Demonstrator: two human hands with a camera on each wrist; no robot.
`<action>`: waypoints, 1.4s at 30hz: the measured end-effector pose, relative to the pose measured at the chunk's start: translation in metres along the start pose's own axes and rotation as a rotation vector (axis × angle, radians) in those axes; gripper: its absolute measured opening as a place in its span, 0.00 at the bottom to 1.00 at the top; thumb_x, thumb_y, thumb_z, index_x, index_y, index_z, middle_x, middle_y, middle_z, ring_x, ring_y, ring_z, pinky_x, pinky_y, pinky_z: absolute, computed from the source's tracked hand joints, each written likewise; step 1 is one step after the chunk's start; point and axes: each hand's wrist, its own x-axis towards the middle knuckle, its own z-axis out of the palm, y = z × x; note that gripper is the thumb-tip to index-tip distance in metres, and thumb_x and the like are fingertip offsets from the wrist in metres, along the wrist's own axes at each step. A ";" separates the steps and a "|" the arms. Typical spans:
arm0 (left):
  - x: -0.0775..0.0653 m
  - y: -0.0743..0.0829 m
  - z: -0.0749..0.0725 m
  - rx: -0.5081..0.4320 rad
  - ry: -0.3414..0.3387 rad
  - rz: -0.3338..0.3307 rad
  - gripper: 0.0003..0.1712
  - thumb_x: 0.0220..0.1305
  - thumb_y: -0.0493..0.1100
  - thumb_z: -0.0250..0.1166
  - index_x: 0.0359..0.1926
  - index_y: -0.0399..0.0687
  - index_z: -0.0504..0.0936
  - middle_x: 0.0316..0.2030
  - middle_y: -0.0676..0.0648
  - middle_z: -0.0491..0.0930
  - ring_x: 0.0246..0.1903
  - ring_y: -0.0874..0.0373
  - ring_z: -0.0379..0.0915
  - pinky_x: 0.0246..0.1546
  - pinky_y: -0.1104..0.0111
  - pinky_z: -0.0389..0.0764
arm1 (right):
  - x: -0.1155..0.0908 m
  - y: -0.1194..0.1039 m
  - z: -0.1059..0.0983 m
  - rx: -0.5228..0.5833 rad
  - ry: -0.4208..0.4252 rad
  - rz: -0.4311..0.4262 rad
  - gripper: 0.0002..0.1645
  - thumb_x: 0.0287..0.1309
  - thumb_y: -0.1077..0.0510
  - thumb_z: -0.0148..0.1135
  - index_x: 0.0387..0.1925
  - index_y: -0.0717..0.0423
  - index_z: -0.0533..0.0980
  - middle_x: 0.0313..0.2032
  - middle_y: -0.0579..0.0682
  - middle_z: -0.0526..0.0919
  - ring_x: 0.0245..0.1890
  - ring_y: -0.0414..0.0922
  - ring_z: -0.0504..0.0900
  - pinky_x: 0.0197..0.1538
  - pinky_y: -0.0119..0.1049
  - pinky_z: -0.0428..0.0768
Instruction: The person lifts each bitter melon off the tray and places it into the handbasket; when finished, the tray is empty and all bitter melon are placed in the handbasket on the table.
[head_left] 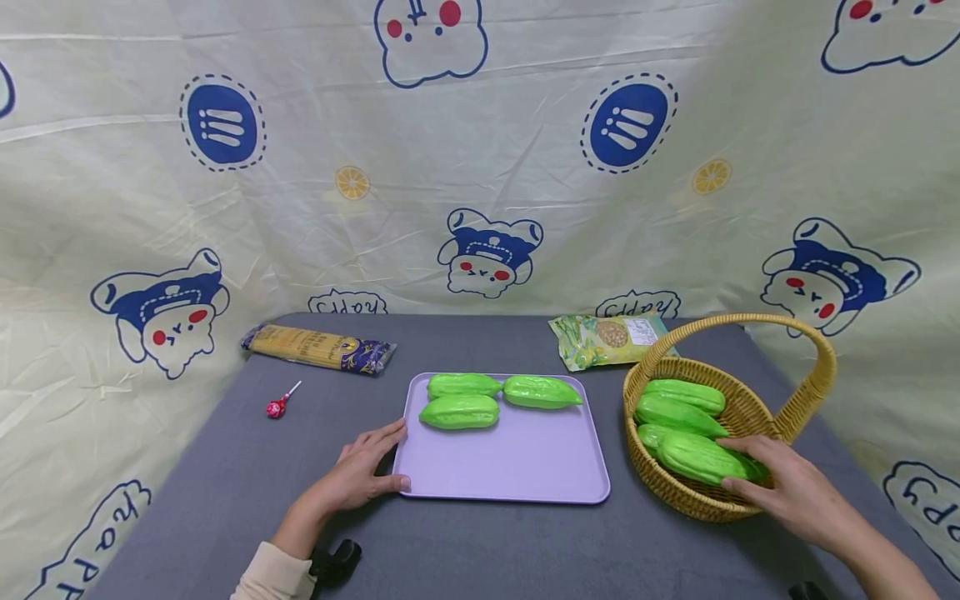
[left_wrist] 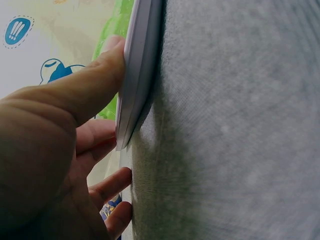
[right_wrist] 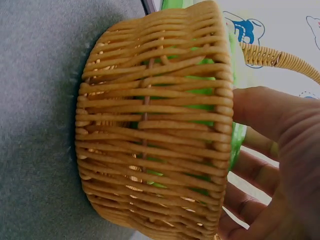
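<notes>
My left hand rests at the left edge of a lilac tray, its thumb over the rim and fingers fairly straight along the side. Three bright green bitter melons lie on the tray's far half, one of them the nearer left bitter melon. To the right stands a wicker basket with several more bitter melons inside. My right hand reaches over its near right rim and grips the front bitter melon between thumb and fingers. In the right wrist view, the wicker wall hides most of that melon.
A yellow packet with a dark blue end lies at the back left, with a red lollipop in front of it. Behind the basket is a green and yellow bag. The basket's tall handle arches up on the right.
</notes>
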 end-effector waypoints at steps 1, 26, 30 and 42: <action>0.000 0.000 0.000 -0.001 -0.001 -0.001 0.46 0.53 0.56 0.68 0.69 0.45 0.62 0.72 0.46 0.56 0.67 0.41 0.53 0.57 0.38 0.54 | 0.000 0.001 0.000 0.000 -0.011 0.004 0.29 0.52 0.45 0.67 0.52 0.57 0.75 0.48 0.59 0.80 0.45 0.60 0.77 0.40 0.54 0.76; 0.001 -0.001 0.000 -0.007 -0.017 -0.012 0.46 0.54 0.57 0.67 0.70 0.47 0.60 0.73 0.47 0.55 0.68 0.41 0.52 0.59 0.38 0.52 | 0.011 0.009 -0.005 -0.036 -0.238 -0.010 0.29 0.52 0.39 0.64 0.50 0.53 0.78 0.49 0.54 0.82 0.48 0.56 0.79 0.43 0.42 0.77; 0.000 0.001 -0.001 -0.013 -0.022 -0.020 0.46 0.54 0.57 0.67 0.70 0.47 0.60 0.73 0.48 0.54 0.69 0.41 0.51 0.60 0.38 0.52 | 0.014 0.009 -0.005 -0.032 -0.269 -0.014 0.29 0.52 0.39 0.64 0.49 0.53 0.79 0.48 0.54 0.81 0.45 0.53 0.80 0.40 0.36 0.76; 0.000 0.000 0.000 -0.015 -0.017 -0.023 0.46 0.54 0.56 0.68 0.70 0.47 0.60 0.73 0.47 0.55 0.68 0.41 0.51 0.59 0.37 0.51 | 0.018 0.010 -0.005 0.068 -0.331 0.024 0.29 0.51 0.41 0.66 0.49 0.55 0.76 0.47 0.52 0.81 0.39 0.31 0.78 0.36 0.30 0.75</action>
